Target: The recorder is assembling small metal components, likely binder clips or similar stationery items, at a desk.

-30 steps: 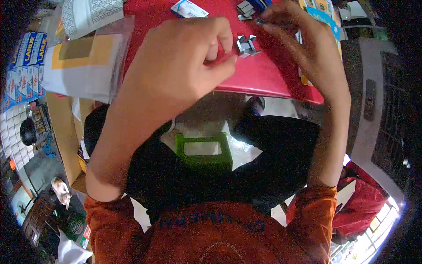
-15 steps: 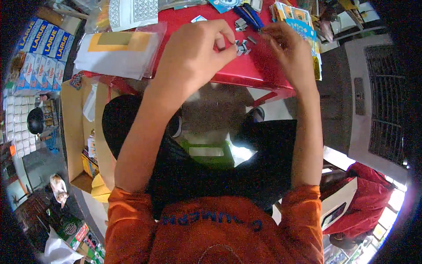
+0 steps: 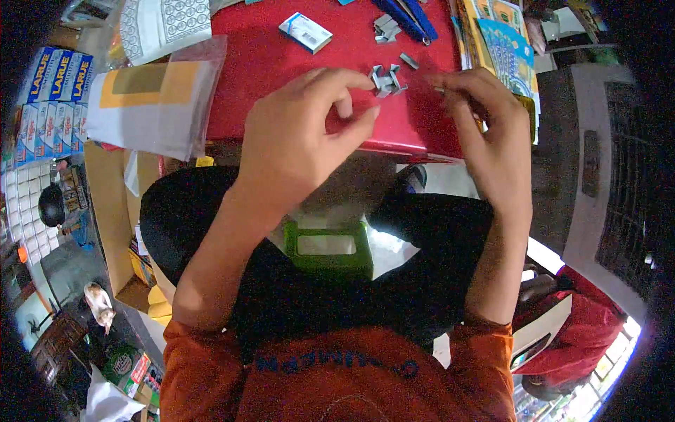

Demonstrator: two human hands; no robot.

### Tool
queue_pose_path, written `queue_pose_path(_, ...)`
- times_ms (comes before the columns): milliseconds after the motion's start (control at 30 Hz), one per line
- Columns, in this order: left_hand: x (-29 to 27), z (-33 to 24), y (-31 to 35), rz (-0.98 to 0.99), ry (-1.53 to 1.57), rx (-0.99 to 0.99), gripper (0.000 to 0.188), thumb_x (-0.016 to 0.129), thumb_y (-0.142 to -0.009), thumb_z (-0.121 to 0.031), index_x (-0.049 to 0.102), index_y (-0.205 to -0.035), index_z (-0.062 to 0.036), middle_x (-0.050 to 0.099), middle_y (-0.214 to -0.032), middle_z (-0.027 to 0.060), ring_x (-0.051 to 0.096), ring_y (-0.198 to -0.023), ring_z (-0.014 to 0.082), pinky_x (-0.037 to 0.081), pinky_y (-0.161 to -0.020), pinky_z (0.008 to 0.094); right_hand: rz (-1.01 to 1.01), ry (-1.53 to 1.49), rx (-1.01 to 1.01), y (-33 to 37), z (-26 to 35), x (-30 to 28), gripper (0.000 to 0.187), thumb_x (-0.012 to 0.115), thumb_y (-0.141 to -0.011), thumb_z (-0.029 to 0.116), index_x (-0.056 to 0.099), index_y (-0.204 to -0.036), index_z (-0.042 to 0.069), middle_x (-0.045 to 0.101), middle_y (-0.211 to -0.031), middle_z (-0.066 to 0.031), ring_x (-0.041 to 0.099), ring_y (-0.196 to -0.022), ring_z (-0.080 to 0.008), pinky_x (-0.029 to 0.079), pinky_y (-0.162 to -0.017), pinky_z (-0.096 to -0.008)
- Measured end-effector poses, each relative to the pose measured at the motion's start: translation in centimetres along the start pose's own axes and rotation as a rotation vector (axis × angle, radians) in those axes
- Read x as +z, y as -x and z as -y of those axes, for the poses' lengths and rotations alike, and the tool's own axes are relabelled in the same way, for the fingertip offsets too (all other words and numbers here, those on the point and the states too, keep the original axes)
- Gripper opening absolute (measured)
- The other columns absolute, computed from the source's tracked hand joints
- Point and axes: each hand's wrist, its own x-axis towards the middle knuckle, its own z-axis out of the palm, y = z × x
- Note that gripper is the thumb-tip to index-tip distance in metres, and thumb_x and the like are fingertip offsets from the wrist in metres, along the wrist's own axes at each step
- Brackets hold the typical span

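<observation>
The work in hand looks like sorting or assembling small grey metal clips [image 3: 387,77] on the red counter [image 3: 267,63]. I judge the step to be a fine pick: both hands hover at the clips without a firm hold on any of them.

The left hand [image 3: 302,144] is curled, thumb and forefinger drawn close in a loose pinch just below and left of the clips; whether anything sits between the fingertips I cannot tell. The right hand [image 3: 485,130] is bent inward from the other side, fingers gathered near the clips' right edge; it may pinch something small, but that is too fine to see.

The clips lie on the counter between the two hands, nearer the fingertips than the palms, a little above the left thumb. More grey pieces [image 3: 387,28] lie further up the counter, beside a blue-handled tool [image 3: 411,17], and a single piece [image 3: 409,61] lies between the two groups. A small white box [image 3: 305,32] lies up and left, well apart from the hands.

The next move, as I judge it, calls for a precise fingertip grip on one clip without scattering the others, the second hand steadying.

A green box [image 3: 329,246] rests in the lap below the counter's edge.
</observation>
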Motion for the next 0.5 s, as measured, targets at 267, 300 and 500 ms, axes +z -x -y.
queue_pose_path(267,0.3,0.0,-0.2,0.027,-0.041,-0.029,0.025,0.085,-0.085,-0.016,0.075,-0.107,-0.0128,0.065,-0.075,-0.0012,0.054,-0.059,0.01,0.043,-0.055,0.0287,0.052,-0.006,0.014,-0.6,0.6,0.3,0.02,0.068,-0.096,0.005,0.075,-0.112,-0.004,0.072,-0.1,-0.0122,0.068,-0.09,-0.0172,0.053,-0.082,-0.0294)
queue_pose_path(300,0.3,0.0,-0.1,0.033,-0.041,-0.033,0.025,0.085,-0.085,-0.016,0.075,-0.107,-0.0128,0.065,-0.075,-0.0012,0.054,-0.059,0.01,0.043,-0.055,0.0287,0.037,-0.022,0.036,-0.7,0.7,0.4,0.021,0.071,-0.095,0.006,0.075,-0.113,-0.004,0.072,-0.099,-0.0119,0.068,-0.087,-0.0165,0.052,-0.08,-0.0288)
queue_pose_path(500,0.5,0.1,-0.2,0.016,-0.047,-0.009,0.024,0.085,-0.086,-0.017,0.074,-0.107,-0.014,0.065,-0.073,-0.0017,0.056,-0.058,0.0098,0.043,-0.054,0.0282,0.009,-0.005,-0.004,-0.7,0.0,1.1,0.028,0.08,-0.088,0.008,0.076,-0.115,-0.002,0.072,-0.103,-0.01,0.066,-0.082,-0.0141,0.052,-0.076,-0.0276)
